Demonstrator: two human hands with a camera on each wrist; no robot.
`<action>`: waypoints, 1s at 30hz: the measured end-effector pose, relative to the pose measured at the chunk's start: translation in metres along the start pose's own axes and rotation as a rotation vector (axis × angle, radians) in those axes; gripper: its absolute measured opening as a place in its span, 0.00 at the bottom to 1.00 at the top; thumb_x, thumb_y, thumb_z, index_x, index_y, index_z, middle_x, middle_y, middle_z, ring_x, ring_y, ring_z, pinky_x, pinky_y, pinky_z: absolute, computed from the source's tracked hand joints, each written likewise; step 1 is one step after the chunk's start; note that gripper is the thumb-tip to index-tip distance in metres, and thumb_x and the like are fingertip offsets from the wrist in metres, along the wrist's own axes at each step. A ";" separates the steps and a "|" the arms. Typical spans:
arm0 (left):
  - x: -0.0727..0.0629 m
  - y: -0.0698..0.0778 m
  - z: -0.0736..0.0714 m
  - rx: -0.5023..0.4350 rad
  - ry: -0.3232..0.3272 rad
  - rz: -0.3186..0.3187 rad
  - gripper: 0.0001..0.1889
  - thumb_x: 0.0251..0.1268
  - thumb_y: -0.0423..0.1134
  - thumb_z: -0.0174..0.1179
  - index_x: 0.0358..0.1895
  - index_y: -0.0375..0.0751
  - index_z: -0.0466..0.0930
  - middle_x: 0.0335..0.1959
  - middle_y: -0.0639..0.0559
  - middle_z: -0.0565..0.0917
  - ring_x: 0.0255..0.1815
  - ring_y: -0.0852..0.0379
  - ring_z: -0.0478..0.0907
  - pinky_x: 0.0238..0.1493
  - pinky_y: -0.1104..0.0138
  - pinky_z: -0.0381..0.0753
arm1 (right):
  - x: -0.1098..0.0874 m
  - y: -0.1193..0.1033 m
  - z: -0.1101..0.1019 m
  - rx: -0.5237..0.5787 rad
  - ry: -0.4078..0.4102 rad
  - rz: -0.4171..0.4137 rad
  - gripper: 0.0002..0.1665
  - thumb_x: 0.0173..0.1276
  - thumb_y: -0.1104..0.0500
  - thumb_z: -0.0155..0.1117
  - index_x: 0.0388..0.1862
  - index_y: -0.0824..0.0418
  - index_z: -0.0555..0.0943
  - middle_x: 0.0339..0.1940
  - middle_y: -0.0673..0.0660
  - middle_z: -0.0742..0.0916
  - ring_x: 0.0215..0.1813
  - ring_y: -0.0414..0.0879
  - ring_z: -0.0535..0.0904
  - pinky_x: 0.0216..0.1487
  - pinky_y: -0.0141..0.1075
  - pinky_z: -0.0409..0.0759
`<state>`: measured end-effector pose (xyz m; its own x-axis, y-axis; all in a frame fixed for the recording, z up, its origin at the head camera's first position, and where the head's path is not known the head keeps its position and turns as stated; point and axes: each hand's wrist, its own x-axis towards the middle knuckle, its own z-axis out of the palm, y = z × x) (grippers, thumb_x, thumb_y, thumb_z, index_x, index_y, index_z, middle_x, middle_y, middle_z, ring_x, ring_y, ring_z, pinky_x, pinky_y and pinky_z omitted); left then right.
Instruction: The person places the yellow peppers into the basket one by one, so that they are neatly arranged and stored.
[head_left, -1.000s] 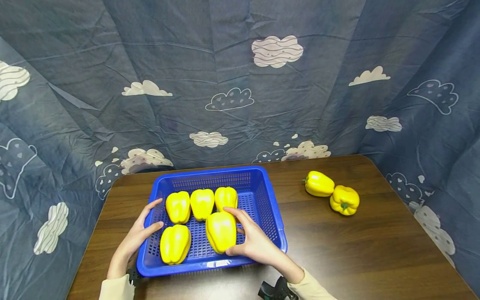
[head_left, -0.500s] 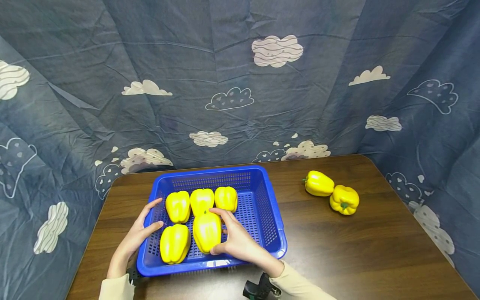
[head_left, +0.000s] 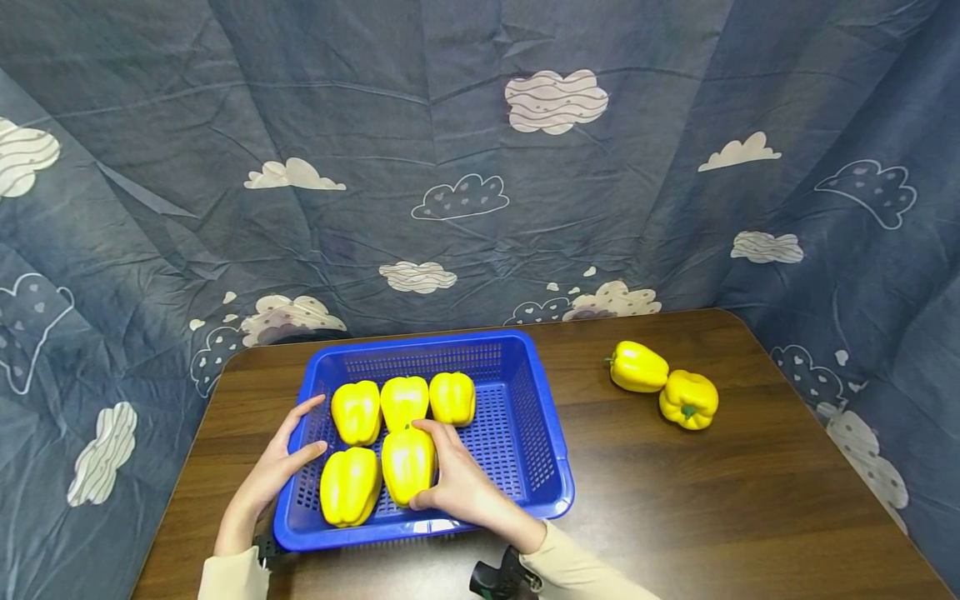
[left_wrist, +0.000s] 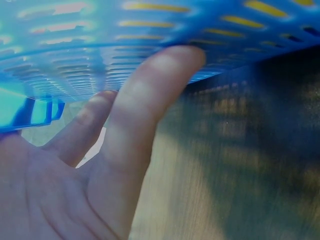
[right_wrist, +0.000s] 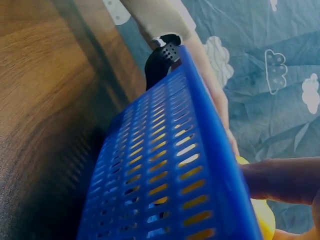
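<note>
Right hand (head_left: 459, 483) grips a yellow bell pepper (head_left: 407, 467) between thumb and fingers; left hand (head_left: 268, 473), fingers wide, probably steadies the blue basket (head_left: 360, 539).

The blue basket (head_left: 551, 417) offers passage at its right end; yellow peppers (head_left: 405, 402) block left and middle.

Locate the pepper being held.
Head view: the held pepper is at the near side of the blue basket, just right of the front-left pepper, gripped by the right hand.
</note>
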<state>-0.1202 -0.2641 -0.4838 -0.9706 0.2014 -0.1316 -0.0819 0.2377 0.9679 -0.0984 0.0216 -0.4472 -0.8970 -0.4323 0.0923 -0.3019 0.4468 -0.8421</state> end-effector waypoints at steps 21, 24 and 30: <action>0.000 0.001 0.001 0.011 0.005 0.052 0.33 0.69 0.35 0.52 0.74 0.46 0.50 0.74 0.35 0.45 0.66 0.27 0.57 0.54 0.37 0.69 | 0.005 0.005 0.009 -0.042 -0.072 0.080 0.54 0.33 0.67 0.79 0.63 0.63 0.64 0.56 0.61 0.71 0.56 0.55 0.72 0.59 0.45 0.71; 0.000 0.000 0.001 0.017 0.004 0.052 0.33 0.69 0.35 0.52 0.74 0.47 0.50 0.74 0.35 0.45 0.66 0.27 0.57 0.54 0.38 0.69 | 0.006 0.005 0.010 -0.052 -0.082 0.084 0.53 0.33 0.67 0.80 0.62 0.63 0.65 0.55 0.60 0.71 0.54 0.55 0.73 0.57 0.43 0.72; 0.000 -0.001 0.000 0.010 -0.001 0.036 0.33 0.69 0.36 0.51 0.74 0.48 0.49 0.74 0.35 0.45 0.65 0.27 0.58 0.52 0.40 0.72 | 0.006 0.005 0.012 -0.060 -0.111 0.101 0.53 0.34 0.67 0.81 0.62 0.63 0.65 0.55 0.60 0.71 0.52 0.54 0.74 0.55 0.42 0.73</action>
<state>-0.1198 -0.2643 -0.4843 -0.9726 0.2113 -0.0972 -0.0449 0.2395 0.9699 -0.1017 0.0117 -0.4574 -0.8835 -0.4653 -0.0540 -0.2335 0.5375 -0.8103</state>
